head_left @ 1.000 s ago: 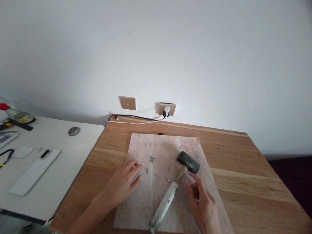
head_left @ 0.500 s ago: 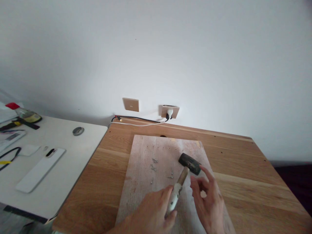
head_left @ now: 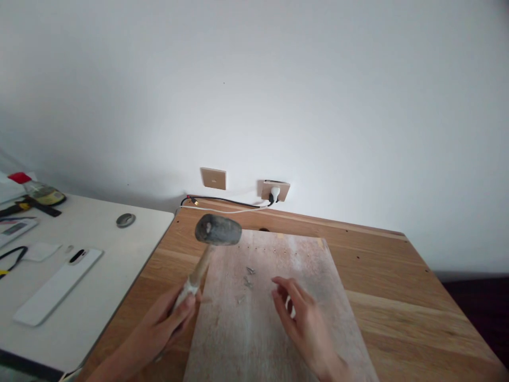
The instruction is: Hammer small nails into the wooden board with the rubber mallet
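Observation:
My left hand (head_left: 175,313) is wrapped round the handle of a hammer (head_left: 218,230), whose dark, blocky head is raised over the left part of a whitish wooden board (head_left: 222,323). My right hand (head_left: 300,318) hovers over the middle of the board, thumb and forefinger bent with a small gap between their tips. Just left of those fingertips lie several small silvery nails or screws (head_left: 248,281), their kind too small to tell. Whatever is under the right hand is hidden. A row of small dark dots (head_left: 274,251) runs across the board near its far edge.
The board rests on a wooden table (head_left: 397,313) against the wall. Behind it are a socket with a white plug (head_left: 274,193) and cables (head_left: 226,210). On a white table (head_left: 99,239) at left are a phone (head_left: 59,286), a tape roll (head_left: 125,220) and a red-capped bottle (head_left: 45,193).
My left hand has swung the hammer leftward and up, off the right side of the board. My right hand has left the hammer head and moved left, over where two small metal pieces lay.

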A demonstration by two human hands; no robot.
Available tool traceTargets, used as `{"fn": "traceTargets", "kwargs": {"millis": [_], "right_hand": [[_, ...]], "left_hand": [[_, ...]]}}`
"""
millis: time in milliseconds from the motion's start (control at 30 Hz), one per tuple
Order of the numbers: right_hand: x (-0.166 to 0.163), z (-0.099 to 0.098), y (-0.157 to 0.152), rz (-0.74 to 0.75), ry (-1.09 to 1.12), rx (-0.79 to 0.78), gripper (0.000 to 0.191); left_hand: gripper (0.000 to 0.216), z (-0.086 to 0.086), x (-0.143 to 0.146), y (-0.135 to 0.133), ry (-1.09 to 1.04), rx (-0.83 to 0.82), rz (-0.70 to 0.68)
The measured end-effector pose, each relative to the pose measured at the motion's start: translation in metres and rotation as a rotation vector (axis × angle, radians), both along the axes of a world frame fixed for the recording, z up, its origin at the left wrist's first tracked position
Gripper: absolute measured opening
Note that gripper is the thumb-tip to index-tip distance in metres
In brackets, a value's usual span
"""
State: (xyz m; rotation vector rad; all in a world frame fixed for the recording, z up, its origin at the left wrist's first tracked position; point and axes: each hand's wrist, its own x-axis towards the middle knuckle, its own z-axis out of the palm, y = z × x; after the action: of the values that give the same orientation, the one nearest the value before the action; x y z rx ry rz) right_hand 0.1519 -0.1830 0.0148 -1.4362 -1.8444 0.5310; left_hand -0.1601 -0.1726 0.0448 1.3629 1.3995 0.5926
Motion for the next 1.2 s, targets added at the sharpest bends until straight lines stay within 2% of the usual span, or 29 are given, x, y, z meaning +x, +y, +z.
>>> {"fn": "traceTargets", "kwargs": {"millis": [100,233,367,533,633,767,833,933,1000,1200], "right_hand": [[-0.013,-0.004,0.015,0.105,-0.153,0.024,0.018],[-0.024,0.007,0.033,0.216,-0.275,0.022,0.02],[-0.035,0.017,0.04,0.461,-0.416,0.014,0.031],[-0.055,0.014,0.043,0.671,-0.664,0.122,0.021],[-0.057,0.016,0.055,0.728,-0.643,0.077,0.022],[-0.041,0.021,0.091,0.683,-0.261,-0.106,0.03],[-0.033,0.016,0.113,0.533,-0.129,-0.099,0.026],[-0.03,0.001,0.139,0.342,-0.048,-0.058,0.017],[-0.034,-0.01,0.148,0.286,-0.023,-0.037,0.014],[-0.045,-0.022,0.148,0.338,-0.024,-0.016,0.013]], "left_hand": [[0.052,-0.008,-0.01,0.004,0.094,0.095,0.171],[0.051,-0.004,-0.023,0.007,0.221,0.221,0.233],[0.046,0.002,-0.031,0.01,0.285,0.292,0.164],[0.042,-0.006,-0.028,0.016,0.31,0.183,0.045],[0.044,-0.011,-0.031,0.015,0.309,0.131,-0.013],[0.048,-0.015,-0.044,0.005,0.244,0.191,-0.003],[0.048,-0.015,-0.049,0.003,0.233,0.233,0.032],[0.047,-0.015,-0.046,0.008,0.256,0.224,0.032],[0.051,-0.016,-0.041,0.014,0.262,0.21,0.033],[0.055,-0.019,-0.033,0.019,0.241,0.186,0.102]]}}
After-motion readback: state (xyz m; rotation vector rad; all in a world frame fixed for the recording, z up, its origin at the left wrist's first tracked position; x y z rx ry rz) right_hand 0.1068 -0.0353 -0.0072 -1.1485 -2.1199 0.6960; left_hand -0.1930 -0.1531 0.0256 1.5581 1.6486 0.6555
